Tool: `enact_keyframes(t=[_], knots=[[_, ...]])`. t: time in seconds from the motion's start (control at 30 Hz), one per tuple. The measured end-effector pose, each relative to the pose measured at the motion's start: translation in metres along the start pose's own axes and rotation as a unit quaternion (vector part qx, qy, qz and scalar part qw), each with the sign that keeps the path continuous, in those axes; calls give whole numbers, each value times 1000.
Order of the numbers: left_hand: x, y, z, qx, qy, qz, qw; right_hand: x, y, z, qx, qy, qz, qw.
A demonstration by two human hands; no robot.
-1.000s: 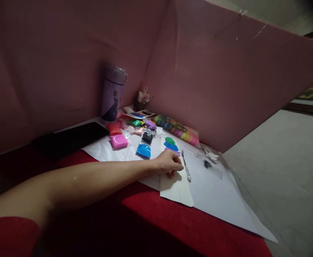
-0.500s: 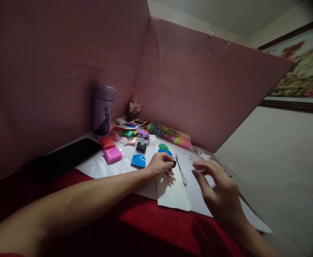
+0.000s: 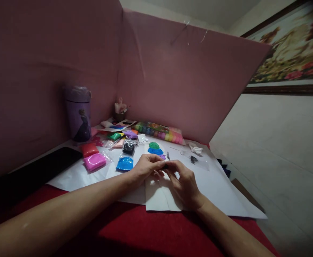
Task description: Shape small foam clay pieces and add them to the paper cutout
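Dark lump [image 3: 166, 166], small and partly hidden, sits in the grip of both hands: the left hand [image 3: 145, 168] pinches it, and the right hand [image 3: 185, 180] has its fingertips closed on it too. Beneath the grip lies a pale card [image 3: 160, 201], with a green patch [image 3: 154, 145] and blue patch [image 3: 155, 151] just beyond. Left of the grip rests a blue packet [image 3: 125, 164]; right, black scraps [image 3: 193, 160].
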State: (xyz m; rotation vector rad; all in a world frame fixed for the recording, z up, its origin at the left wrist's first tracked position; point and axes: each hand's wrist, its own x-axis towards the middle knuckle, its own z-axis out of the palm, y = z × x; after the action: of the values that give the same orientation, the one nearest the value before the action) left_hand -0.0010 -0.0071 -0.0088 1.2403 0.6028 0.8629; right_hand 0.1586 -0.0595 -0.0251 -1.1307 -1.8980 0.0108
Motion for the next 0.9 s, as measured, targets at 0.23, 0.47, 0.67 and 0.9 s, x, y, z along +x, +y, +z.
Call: enact_keyframes(t=[0.23,0.47,0.67,0.9], knots=[[7,-1,-1,38,7,-1,999,1,2,1,39,-2,46,998],[7,-3,-2,25,24,-2,999,5,0,-4,17,-26,30,999],[7,-3,-4,22,-4,-16,1000,26,0,-11,-45,-121,37,991],[8,1,-10,43,64,34,996,32,10,4,92,-102,84,987]])
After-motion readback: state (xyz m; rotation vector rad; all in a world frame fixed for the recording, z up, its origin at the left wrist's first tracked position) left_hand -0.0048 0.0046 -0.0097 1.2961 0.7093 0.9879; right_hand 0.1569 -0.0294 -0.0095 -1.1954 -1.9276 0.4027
